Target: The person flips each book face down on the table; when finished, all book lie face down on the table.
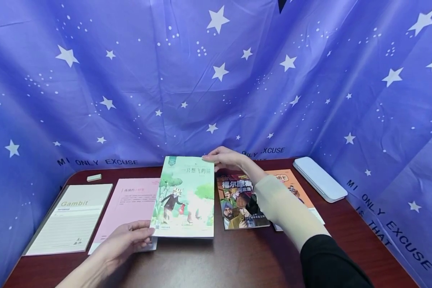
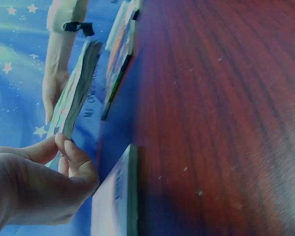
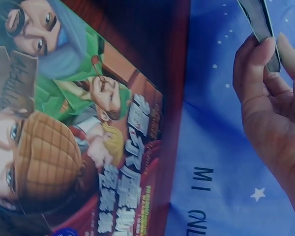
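Note:
A light green paperback book (image 1: 187, 196) with a cat in a suit on its cover is held above the table, front cover facing up toward the head camera. My left hand (image 1: 129, 240) pinches its lower left corner. At the upper right corner, my right hand (image 1: 227, 159) grips it between thumb and fingers. In the left wrist view the book (image 2: 78, 91) appears edge-on, its pages closed. A pink book (image 1: 129, 212) lies partly behind it, near my left hand. Below my right forearm lies a dark comic-style book (image 1: 237, 204) with several cartoon faces.
A cream notebook (image 1: 70, 220) lies at the far left, with a small white eraser (image 1: 94, 177) behind it. On the right are an orange book (image 1: 291, 184), partly covered by the forearm, and a white case (image 1: 320, 180). A blue starry curtain (image 1: 187, 80) surrounds the reddish-brown table (image 1: 187, 264).

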### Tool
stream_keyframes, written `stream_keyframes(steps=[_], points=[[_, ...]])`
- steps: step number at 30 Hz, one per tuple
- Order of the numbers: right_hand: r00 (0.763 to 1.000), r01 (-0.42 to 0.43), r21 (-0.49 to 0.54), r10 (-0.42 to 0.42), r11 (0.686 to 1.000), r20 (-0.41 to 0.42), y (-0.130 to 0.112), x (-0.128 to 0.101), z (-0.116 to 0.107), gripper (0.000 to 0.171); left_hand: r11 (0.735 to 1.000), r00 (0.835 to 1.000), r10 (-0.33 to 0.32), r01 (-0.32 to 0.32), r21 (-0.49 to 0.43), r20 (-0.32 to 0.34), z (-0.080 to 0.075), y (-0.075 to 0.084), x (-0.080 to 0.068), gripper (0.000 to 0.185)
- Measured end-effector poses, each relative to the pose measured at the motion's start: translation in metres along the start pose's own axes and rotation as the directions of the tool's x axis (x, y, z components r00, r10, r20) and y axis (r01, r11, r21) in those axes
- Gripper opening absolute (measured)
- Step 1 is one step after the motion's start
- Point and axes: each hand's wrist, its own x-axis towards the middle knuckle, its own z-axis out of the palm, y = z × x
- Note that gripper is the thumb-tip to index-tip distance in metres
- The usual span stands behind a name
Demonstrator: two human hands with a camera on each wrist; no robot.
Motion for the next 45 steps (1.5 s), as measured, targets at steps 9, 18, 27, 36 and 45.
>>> stream_keyframes(steps=[9,18,27,36,45], points=[[0.994,0.083,-0.116,-0.09,0.99,-0.06,-0.013,-0.02,-0.01,0.038,0.996,0.995,0.082,-0.084,-0.037,-0.055,-0.018,0.029,0.001,0.065],[0.992,0.054,0.068,-0.046,0.996,-0.118,-0.017,-0.036,-0.019,0.035,0.983,0.989,0.129,-0.137,-0.123,-0.071,-0.028,0.065,0.008,0.021],[0.986,0.083,0.244,-0.045,0.966,-0.158,-0.024,-0.058,-0.017,0.043,0.974,0.967,0.221,-0.225,-0.022,-0.125,-0.042,0.099,0.015,0.046],[0.98,0.102,0.26,-0.052,0.96,-0.193,-0.024,-0.078,-0.013,0.049,0.958,0.952,0.277,-0.284,-0.031,-0.132,-0.041,0.112,0.019,0.02],[0.963,0.178,0.296,-0.104,0.938,-0.25,-0.02,-0.085,-0.011,0.015,0.939,0.94,0.329,-0.336,-0.075,-0.094,-0.04,0.121,0.019,0.021]])
